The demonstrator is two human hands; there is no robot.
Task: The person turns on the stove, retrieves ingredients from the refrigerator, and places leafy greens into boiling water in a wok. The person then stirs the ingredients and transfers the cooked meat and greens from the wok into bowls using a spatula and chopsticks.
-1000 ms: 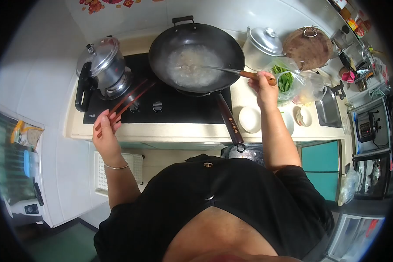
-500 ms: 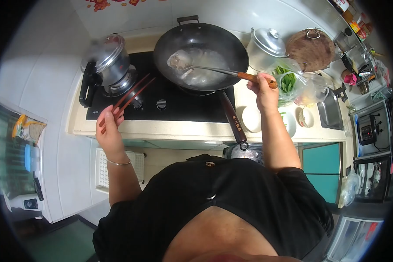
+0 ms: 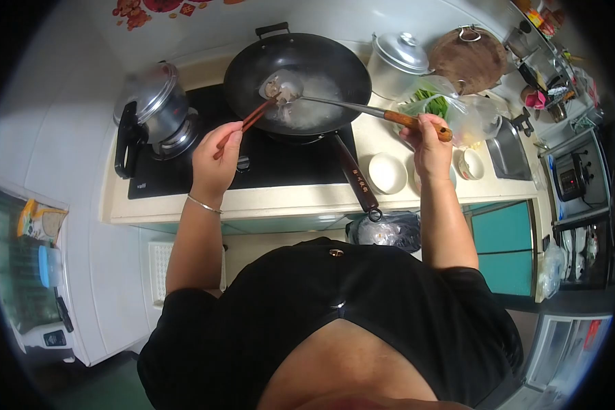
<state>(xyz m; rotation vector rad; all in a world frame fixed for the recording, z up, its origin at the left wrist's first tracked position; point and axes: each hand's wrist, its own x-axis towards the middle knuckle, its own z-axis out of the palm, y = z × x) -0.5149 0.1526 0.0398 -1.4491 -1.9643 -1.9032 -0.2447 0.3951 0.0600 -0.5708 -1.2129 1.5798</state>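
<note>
A black wok [image 3: 348,82] stands on the stove, with pale, steaming liquid in its bottom. Over that liquid hangs the bowl of a ladle [image 3: 348,104], holding pieces of food [image 3: 280,89] that I cannot name. My right hand [image 3: 432,147] is closed round the ladle's wooden handle, right of the wok. My left hand [image 3: 216,158] grips a pair of reddish-brown chopsticks [image 3: 256,115] in front of the wok's left side. Their tips reach to the food in the ladle; whether they pinch a piece, I cannot tell.
A pressure cooker [image 3: 154,102] sits on the left burner. The wok's long handle [image 3: 355,172] juts over the counter edge. To the right are a lidded pot [image 3: 398,65], a round chopping board [image 3: 468,60], bagged green vegetables [image 3: 430,102], a white bowl [image 3: 387,173] and the sink [image 3: 509,150].
My left hand has brought the chopsticks up and right, from over the stove's front to the ladle's bowl. My right hand sits slightly lower and further right, still holding the ladle.
</note>
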